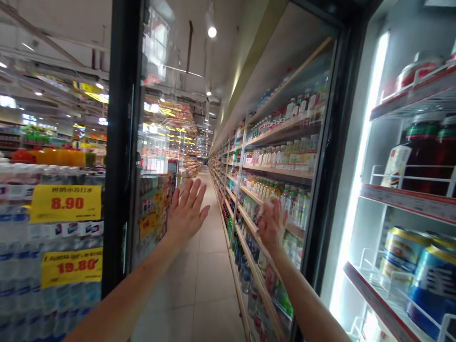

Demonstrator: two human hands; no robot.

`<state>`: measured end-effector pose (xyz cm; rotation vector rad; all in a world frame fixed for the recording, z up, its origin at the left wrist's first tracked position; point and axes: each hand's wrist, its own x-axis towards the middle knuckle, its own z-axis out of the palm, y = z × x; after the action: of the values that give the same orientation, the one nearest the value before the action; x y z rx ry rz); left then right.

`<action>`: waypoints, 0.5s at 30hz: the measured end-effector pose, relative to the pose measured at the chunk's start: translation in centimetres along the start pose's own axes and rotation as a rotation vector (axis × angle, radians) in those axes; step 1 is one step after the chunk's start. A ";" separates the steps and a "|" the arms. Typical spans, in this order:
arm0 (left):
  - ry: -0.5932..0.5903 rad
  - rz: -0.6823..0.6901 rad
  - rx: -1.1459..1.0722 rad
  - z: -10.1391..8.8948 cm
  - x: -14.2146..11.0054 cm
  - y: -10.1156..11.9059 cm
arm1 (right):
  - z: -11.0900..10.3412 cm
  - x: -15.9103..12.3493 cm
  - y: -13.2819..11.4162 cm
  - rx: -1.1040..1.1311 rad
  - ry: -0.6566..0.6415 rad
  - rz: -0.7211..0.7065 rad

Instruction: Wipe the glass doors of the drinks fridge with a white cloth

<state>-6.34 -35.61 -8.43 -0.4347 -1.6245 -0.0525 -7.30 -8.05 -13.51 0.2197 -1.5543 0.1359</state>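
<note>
A glass cooler door (212,294) in a black frame stands swung open in front of me. My left hand (187,209) is stretched flat against or just before the glass, fingers spread, with nothing in it. To its right, my right hand (272,225) is raised to the same pane, fingers partly curled and smeared by motion. Something white and crumpled, looking like a tissue (270,203), shows at its fingers. Whether either palm fully touches the glass is hard to make out.
On the right, the lit cooler's shelves (409,202) hold dark bottles (423,152) and cans (434,285). Through the glass, bottle-filled shelving (278,166) runs along a tiled aisle. Stacked bottled water (50,299) with yellow price signs (66,204) stands left of the door.
</note>
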 end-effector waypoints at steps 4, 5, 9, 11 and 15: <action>-0.016 -0.007 0.000 -0.2 0.1 0.2 | -0.1 1.4 0.4 -0.036 0.122 0.409; -0.016 -0.006 -0.002 -0.2 0.1 0.2 | 0.1 1.5 -1.1 -0.008 0.102 0.337; -0.021 0.002 0.000 -0.1 0.0 -0.1 | 1.3 1.1 -8.1 0.132 -0.095 -0.281; -0.020 0.006 0.000 0.0 -0.1 -0.3 | 1.3 1.3 -8.1 0.127 -0.106 -0.370; -0.024 0.004 -0.024 -0.2 -0.1 -0.2 | 0.1 2.0 -1.3 -0.035 0.063 0.224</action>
<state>-6.26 -35.92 -8.48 -0.4586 -1.6476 -0.0633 -7.06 -9.49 -11.56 0.0130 -1.5141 0.2882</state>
